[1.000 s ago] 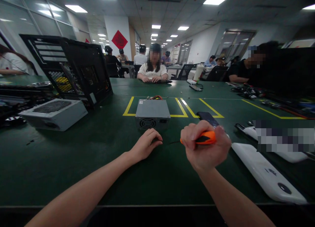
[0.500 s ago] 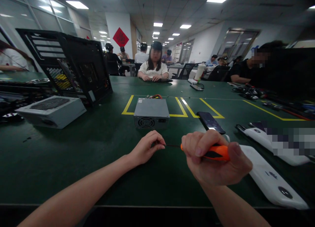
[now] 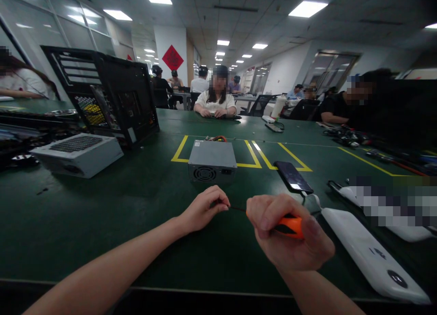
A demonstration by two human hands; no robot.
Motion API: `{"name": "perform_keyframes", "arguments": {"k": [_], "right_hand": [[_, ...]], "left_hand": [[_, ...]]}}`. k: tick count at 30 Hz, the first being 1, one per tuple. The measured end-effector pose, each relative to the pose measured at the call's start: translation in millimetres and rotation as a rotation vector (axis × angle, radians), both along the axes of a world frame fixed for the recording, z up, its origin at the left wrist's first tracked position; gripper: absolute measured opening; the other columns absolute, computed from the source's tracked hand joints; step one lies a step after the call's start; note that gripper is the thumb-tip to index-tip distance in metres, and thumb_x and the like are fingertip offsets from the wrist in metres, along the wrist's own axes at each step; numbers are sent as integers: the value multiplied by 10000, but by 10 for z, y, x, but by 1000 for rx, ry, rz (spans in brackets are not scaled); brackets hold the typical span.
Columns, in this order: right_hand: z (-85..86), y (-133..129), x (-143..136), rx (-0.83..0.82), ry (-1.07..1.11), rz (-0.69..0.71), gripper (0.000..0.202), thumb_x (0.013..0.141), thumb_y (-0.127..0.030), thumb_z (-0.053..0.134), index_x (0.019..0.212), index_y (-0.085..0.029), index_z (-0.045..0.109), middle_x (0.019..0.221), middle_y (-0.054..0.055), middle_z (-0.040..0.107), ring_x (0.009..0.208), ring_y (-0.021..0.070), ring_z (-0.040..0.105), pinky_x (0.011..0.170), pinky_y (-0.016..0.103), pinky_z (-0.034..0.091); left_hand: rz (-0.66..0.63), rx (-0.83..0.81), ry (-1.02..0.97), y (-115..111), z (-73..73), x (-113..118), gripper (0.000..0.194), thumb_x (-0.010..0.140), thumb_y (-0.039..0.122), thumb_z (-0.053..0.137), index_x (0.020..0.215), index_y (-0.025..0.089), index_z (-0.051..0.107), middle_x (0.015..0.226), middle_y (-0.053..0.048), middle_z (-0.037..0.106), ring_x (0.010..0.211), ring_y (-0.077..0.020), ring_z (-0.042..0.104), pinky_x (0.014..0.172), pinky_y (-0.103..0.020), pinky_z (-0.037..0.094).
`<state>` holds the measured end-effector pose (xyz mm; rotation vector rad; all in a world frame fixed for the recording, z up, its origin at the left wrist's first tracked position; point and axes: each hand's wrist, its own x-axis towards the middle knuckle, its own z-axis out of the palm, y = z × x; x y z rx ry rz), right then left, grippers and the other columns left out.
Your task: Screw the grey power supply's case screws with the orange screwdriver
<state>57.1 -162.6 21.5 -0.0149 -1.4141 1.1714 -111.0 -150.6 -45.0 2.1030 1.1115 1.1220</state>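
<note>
My right hand (image 3: 290, 233) is wrapped round the orange and black handle of a screwdriver (image 3: 289, 226), its thin dark shaft pointing left. At the shaft's far end, my left hand (image 3: 206, 208) is closed in a pinch, thumb against fingers. Whatever else those fingertips may hold is hidden. Just beyond my left hand a grey power supply unit (image 3: 213, 154) sits on the green table, its fan grille and socket facing me and coloured wires behind it. Neither hand touches it.
To the left stand a second power supply (image 3: 82, 158) and an open black computer case (image 3: 129, 96). A phone (image 3: 292, 176) and a white power bank (image 3: 372, 251) lie at the right. Yellow tape (image 3: 251, 165) marks the table (image 3: 102, 224). Across it sits a person (image 3: 216, 99).
The right hand and the screwdriver handle have moved slightly left and down, and the hand has turned a little. My left hand keeps its pinch. The whole view has shifted slightly.
</note>
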Motion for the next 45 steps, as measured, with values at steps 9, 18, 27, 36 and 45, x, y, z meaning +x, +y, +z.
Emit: {"name": "perform_keyframes", "arguments": {"k": [9, 18, 27, 36, 45], "right_hand": [[-124, 41, -58, 277, -244, -278, 427, 879, -467, 322, 711, -206, 614, 663, 42, 591, 637, 177, 543, 626, 353, 380], [-330, 118, -155, 676, -571, -342, 216, 842, -286, 390, 806, -169, 568, 719, 71, 613, 647, 161, 580, 565, 278, 448], [-560, 366, -76, 694, -582, -449, 309, 896, -384, 378, 860, -154, 581, 783, 81, 627, 708, 162, 588, 616, 288, 476], [-405, 776, -8, -138, -228, -716, 471, 894, -488, 333, 689, -163, 606, 641, 11, 605, 497, 95, 535, 449, 223, 413], [-332, 955, 18, -342, -19, -719, 504, 855, -542, 354, 595, -158, 552, 505, -17, 548, 410, 85, 501, 382, 205, 353]], "left_hand": [[134, 177, 107, 56, -17, -144, 104, 881, 168, 450, 884, 180, 554, 895, -32, 511, 862, -135, 493, 766, -259, 410], [223, 47, 38, 167, -115, -142, 139, 882, 173, 416, 860, 192, 553, 815, 21, 559, 629, -70, 554, 628, -205, 433], [348, -125, -299, 312, -172, -334, 174, 881, 253, 404, 921, 163, 548, 778, -14, 600, 682, -112, 588, 636, -236, 465], [325, -107, -31, 263, -154, -366, 214, 889, 252, 419, 974, 175, 600, 855, -31, 609, 768, -132, 586, 694, -254, 452], [-70, 161, 526, 59, -122, 152, 284, 901, 234, 427, 1137, 208, 584, 1030, -56, 571, 915, -168, 511, 764, -273, 425]]}}
